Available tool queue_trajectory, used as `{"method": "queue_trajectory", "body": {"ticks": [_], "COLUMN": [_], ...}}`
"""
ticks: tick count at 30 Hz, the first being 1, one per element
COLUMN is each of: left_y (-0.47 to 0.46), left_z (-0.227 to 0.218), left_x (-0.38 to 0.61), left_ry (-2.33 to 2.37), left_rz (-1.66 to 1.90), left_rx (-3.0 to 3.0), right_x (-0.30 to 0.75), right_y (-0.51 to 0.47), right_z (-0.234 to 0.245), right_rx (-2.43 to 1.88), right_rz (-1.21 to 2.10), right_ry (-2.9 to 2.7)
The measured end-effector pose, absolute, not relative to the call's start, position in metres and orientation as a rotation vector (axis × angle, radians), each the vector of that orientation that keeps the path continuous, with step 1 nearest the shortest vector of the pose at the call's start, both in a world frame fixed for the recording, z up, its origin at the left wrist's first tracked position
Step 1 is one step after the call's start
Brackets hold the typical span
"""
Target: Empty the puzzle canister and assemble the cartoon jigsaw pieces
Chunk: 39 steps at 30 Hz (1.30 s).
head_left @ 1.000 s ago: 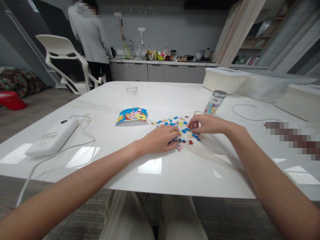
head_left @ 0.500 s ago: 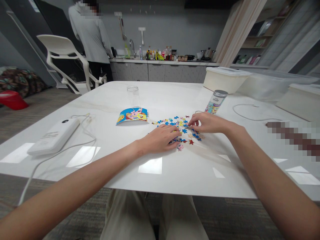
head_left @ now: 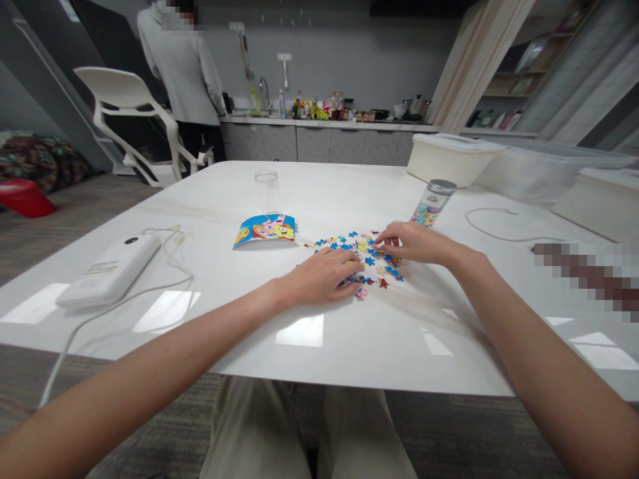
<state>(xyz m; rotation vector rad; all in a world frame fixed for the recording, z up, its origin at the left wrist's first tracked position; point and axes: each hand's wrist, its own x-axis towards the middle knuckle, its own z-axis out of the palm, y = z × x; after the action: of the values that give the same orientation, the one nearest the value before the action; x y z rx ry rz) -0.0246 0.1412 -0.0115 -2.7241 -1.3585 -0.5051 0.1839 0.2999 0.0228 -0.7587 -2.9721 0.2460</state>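
Loose jigsaw puzzle pieces (head_left: 369,261), mostly blue with some yellow, red and pink, lie in a spread pile on the white table. My left hand (head_left: 327,274) rests palm down over the pile's left side, fingers apart, covering some pieces. On the far right of the pile, my right hand (head_left: 403,242) has its thumb and forefinger pinched at a small puzzle piece, mostly hidden by the fingertips. A curved picture sheet (head_left: 267,231) with yellow and pink cartoon figures stands beyond my left hand. Behind my right hand is a printed tube (head_left: 432,201) with a silver lid.
An upright clear container (head_left: 267,189) stands behind the picture sheet. A white power bank (head_left: 112,271) with cables lies at left. Lidded boxes (head_left: 449,158) and a thin cable (head_left: 499,234) are at right. A person (head_left: 182,66) stands beyond the table near a white chair (head_left: 124,100).
My right hand has shifted slightly left and up over the pile, its fingertips drawing away from a blue piece. My left hand stays in place.
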Motion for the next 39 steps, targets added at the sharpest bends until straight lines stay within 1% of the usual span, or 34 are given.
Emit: {"method": "queue_trajectory", "body": {"ticks": [3,6,9,16,20,26,32,37,39], "left_y": [0.141,0.141,0.142,0.142,0.142,0.143,0.143,0.142,0.142], "left_z": [-0.012,-0.012,-0.012,-0.012,-0.012,-0.014,-0.013,-0.012,-0.012], "left_x": [-0.025,-0.025,-0.025,-0.026,-0.026,-0.027,-0.026,-0.026,-0.026], "left_ry": [-1.355,-1.350,-1.342,-1.339,-1.342,-1.329,-1.324,-1.310,-1.314], "left_rz": [-0.513,-0.511,-0.505,-0.500,-0.493,-0.490,-0.477,-0.486,-0.481], "left_rx": [-2.728,-2.729,-2.725,-2.722,-2.715,-2.699,-2.687,-2.691,-2.688], "right_x": [0.186,0.186,0.184,0.183,0.181,0.183,0.186,0.183,0.187], "right_y": [0.296,0.289,0.284,0.282,0.281,0.279,0.286,0.281,0.282], "right_z": [0.027,0.032,0.033,0.032,0.034,0.039,0.038,0.035,0.040], "right_rx": [-0.742,-0.678,-0.730,-0.788,-0.705,-0.611,-0.603,-0.697,-0.737], "right_rz": [0.337,0.533,0.667,0.705,0.724,0.874,0.831,0.876,0.823], "right_ry": [-2.954,-3.017,-3.075,-3.065,-3.018,-3.030,-2.975,-3.037,-3.025]}}
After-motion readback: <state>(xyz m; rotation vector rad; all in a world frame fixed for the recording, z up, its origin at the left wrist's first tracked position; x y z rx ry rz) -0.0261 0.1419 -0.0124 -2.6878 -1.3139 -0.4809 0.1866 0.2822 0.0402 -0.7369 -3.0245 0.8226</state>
